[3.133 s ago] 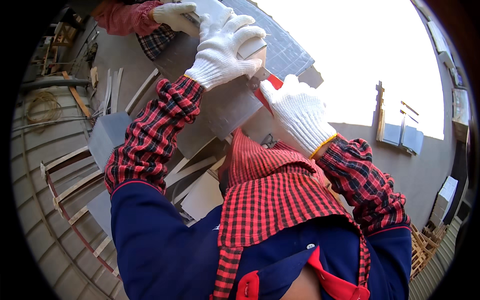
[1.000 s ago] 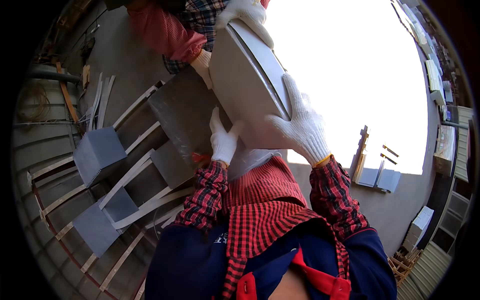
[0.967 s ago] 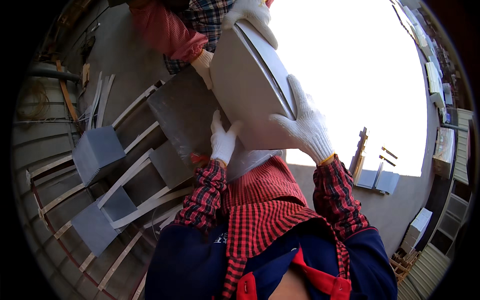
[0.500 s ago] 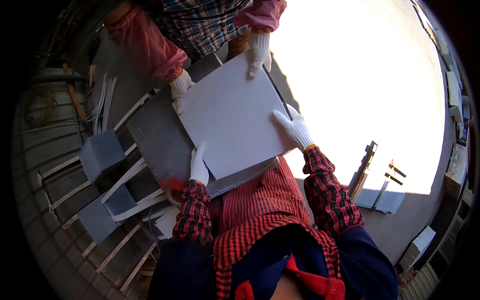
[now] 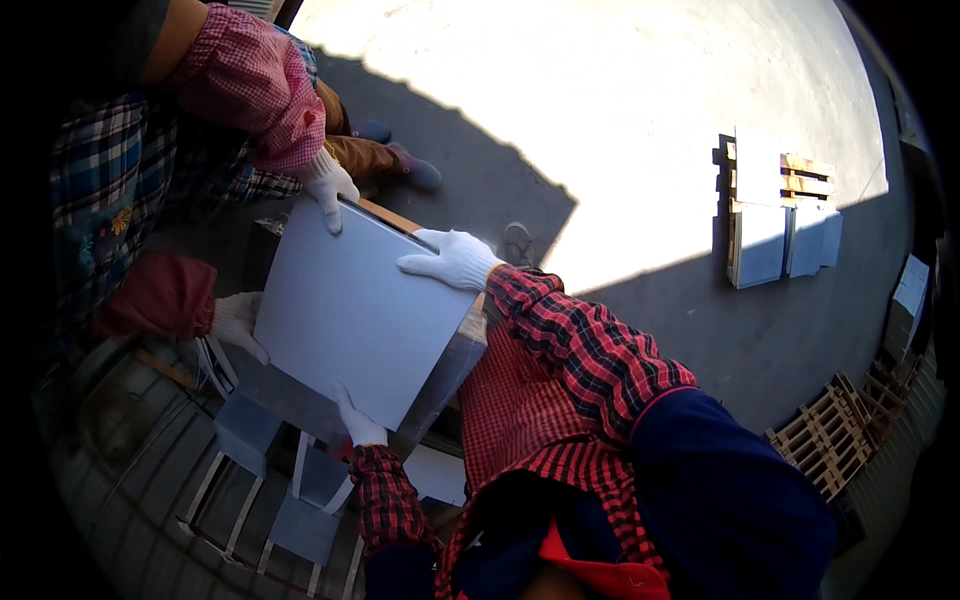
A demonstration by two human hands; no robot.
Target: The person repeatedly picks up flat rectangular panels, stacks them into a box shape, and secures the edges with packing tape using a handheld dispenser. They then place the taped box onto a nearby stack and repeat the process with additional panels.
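Note:
A flat, pale grey-white panel (image 5: 365, 310) is held at its edges by four white-gloved hands. My right hand (image 5: 452, 260) grips the edge on the right, thumb lying over the top face. At the near edge, my left hand (image 5: 362, 422) has its thumb on top, with its other fingers hidden beneath. Across from me, a co-worker's gloved hand (image 5: 328, 190) holds the far corner, and their other gloved hand (image 5: 238, 322) is at the left edge. Under the panel shows a grey, film-like covered surface (image 5: 450, 362).
Box-like grey pieces (image 5: 248, 428) rest on a slatted frame (image 5: 225, 540) at lower left. Across the floor, a wooden pallet (image 5: 805, 175) bears upright white panels (image 5: 757, 245). Bare slatted pallets (image 5: 825, 440) stand at the right. The co-worker's shoes (image 5: 415, 170) are beyond the panel.
My view has swung to the right, so the panel and the co-worker appear farther left. More of the pallet with panels shows. All four hands are still on the panel.

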